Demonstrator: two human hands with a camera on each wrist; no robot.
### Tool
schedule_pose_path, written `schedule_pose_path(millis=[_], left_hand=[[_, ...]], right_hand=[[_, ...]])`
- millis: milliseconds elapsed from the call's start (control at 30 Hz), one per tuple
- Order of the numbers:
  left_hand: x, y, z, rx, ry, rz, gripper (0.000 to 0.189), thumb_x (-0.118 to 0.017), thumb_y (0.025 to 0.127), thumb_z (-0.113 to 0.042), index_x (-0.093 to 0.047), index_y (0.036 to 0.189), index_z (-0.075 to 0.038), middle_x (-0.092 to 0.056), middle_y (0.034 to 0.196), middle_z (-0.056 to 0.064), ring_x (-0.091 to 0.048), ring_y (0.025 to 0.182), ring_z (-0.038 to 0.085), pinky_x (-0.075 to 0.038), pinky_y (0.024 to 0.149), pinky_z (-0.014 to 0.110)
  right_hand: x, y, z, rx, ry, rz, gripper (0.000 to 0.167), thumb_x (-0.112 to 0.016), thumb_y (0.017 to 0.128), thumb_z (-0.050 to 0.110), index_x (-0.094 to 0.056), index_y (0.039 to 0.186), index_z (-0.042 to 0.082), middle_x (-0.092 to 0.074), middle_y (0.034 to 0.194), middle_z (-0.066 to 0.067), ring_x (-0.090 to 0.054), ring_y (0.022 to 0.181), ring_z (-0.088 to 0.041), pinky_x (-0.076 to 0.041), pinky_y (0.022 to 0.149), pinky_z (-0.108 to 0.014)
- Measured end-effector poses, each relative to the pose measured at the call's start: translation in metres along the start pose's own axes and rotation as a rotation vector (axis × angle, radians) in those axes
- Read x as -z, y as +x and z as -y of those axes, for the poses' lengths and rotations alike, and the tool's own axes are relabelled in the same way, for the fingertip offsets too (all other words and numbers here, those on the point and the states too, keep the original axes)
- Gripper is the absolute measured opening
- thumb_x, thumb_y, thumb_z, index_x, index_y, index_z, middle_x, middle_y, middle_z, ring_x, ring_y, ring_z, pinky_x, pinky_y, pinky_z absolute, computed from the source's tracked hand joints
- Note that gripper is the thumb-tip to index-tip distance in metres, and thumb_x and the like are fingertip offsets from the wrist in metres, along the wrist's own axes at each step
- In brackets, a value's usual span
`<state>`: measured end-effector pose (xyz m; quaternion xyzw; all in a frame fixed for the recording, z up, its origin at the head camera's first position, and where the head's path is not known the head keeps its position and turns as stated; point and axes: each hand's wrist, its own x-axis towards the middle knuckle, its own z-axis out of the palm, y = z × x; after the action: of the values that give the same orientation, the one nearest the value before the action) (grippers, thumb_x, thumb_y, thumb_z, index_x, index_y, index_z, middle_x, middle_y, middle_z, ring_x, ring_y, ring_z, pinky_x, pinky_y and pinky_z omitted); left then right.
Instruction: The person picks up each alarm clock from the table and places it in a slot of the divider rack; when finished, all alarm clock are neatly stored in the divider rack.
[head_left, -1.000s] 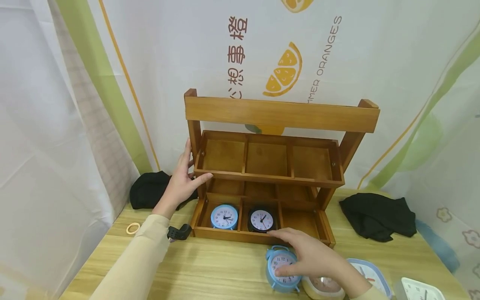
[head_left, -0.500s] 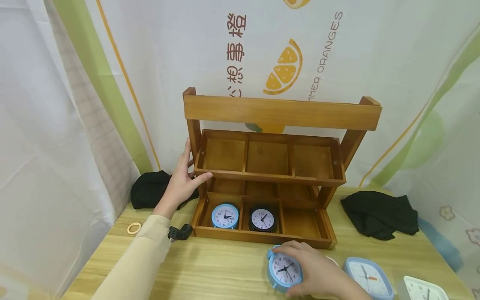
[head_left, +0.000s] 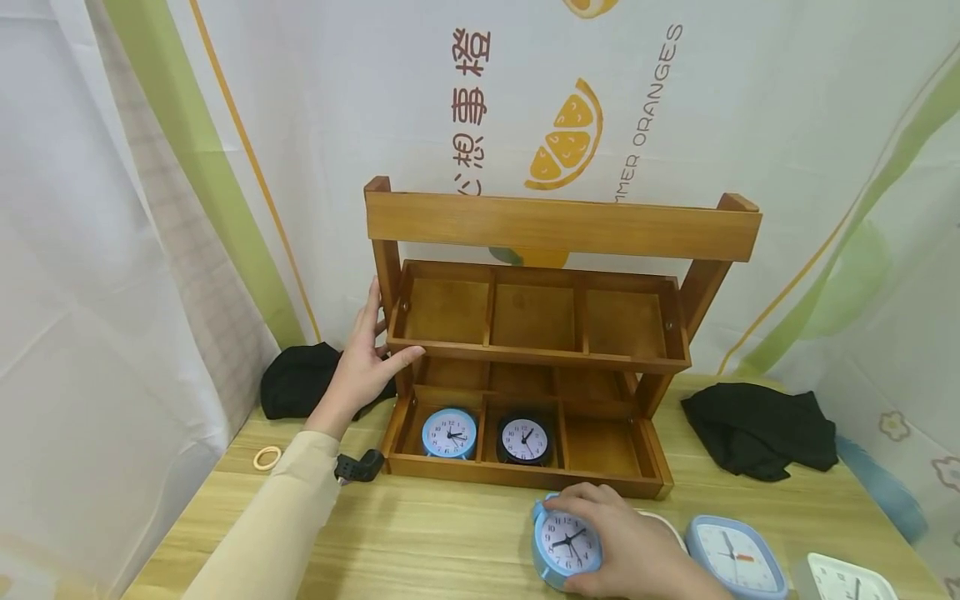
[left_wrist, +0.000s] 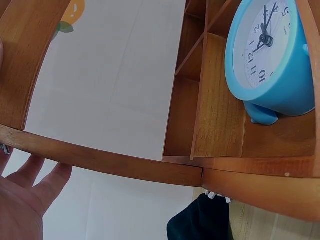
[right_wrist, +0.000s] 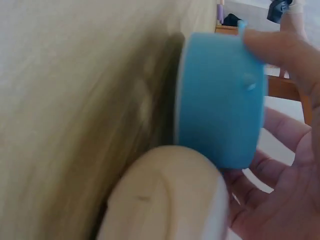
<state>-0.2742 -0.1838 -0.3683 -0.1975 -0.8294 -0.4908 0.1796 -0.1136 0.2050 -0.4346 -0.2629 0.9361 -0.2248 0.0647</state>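
My right hand [head_left: 628,537] grips a light blue round alarm clock [head_left: 564,540] on the table in front of the rack. In the right wrist view, thumb and fingers lie on opposite sides of its blue case [right_wrist: 217,100]. My left hand [head_left: 366,358] holds the left upright of a brown two-tier wooden rack [head_left: 562,223], thumb across the upper tray's front corner, fingers on the outer side. A blue clock [head_left: 449,434] sits in the lower tray's left compartment. Beside it, a black clock [head_left: 524,440] fills the middle one; the right compartment is bare.
Right of my right hand lie a cream-rimmed clock [head_left: 663,527], mostly hidden, a pale blue square clock [head_left: 737,557] and a white clock [head_left: 846,578]. Black cloths [head_left: 761,431] flank the rack. A small wooden ring [head_left: 267,457] lies at left; a printed curtain [head_left: 315,125] hangs behind.
My right hand has come down from over the light blue alarm clock and now grips its right side. The clock has tilted slightly. My left hand has stayed on the rack.
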Motion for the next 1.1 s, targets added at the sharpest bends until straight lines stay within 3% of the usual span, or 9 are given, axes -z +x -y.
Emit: schedule_pose_path(millis=[200, 367, 733, 1100], left_hand=[[0.001, 0.000, 0.000, 0.004, -0.002, 0.002, 0.115, -0.080, 0.095, -0.030, 0.009, 0.167, -0.042, -0.009, 0.173, 0.015, -0.034, 0.148, 0.053, -0.041, 0.108, 0.070], [0.000, -0.001, -0.001, 0.004, -0.001, 0.001, 0.116, -0.081, 0.094, -0.030, 0.007, 0.168, -0.036, -0.010, 0.173, 0.016, -0.035, 0.147, 0.053, -0.042, 0.107, 0.071], [0.000, -0.002, 0.000, -0.002, -0.010, 0.006, 0.116, -0.081, 0.094, -0.031, 0.009, 0.165, -0.046, -0.009, 0.173, 0.014, -0.035, 0.147, 0.053, -0.042, 0.106, 0.071], [0.000, -0.002, 0.000, -0.009, 0.001, 0.009, 0.115, -0.080, 0.095, -0.030, 0.010, 0.167, -0.039, -0.009, 0.173, 0.015, -0.034, 0.147, 0.053, -0.042, 0.106, 0.071]], right_hand=[[0.013, -0.004, -0.001, 0.138, 0.134, -0.079, 0.070, -0.089, 0.080, 0.046, -0.061, 0.143, 0.037, -0.055, 0.139, 0.011, -0.054, 0.118, -0.016, -0.055, 0.084, -0.029], [0.026, -0.006, -0.005, 0.204, 0.149, -0.147, 0.071, -0.091, 0.080, 0.040, -0.062, 0.144, 0.030, -0.057, 0.138, 0.008, -0.054, 0.117, -0.018, -0.055, 0.084, -0.029], [0.048, 0.000, -0.039, 0.153, 0.168, -0.261, 0.072, -0.093, 0.079, 0.030, -0.063, 0.144, 0.024, -0.056, 0.142, 0.002, -0.053, 0.117, -0.019, -0.053, 0.086, -0.031], [0.060, 0.031, -0.064, 0.133, 0.040, -0.328, 0.073, -0.091, 0.072, 0.018, -0.065, 0.139, 0.008, -0.064, 0.134, -0.013, -0.061, 0.111, -0.029, -0.053, 0.085, -0.042]])
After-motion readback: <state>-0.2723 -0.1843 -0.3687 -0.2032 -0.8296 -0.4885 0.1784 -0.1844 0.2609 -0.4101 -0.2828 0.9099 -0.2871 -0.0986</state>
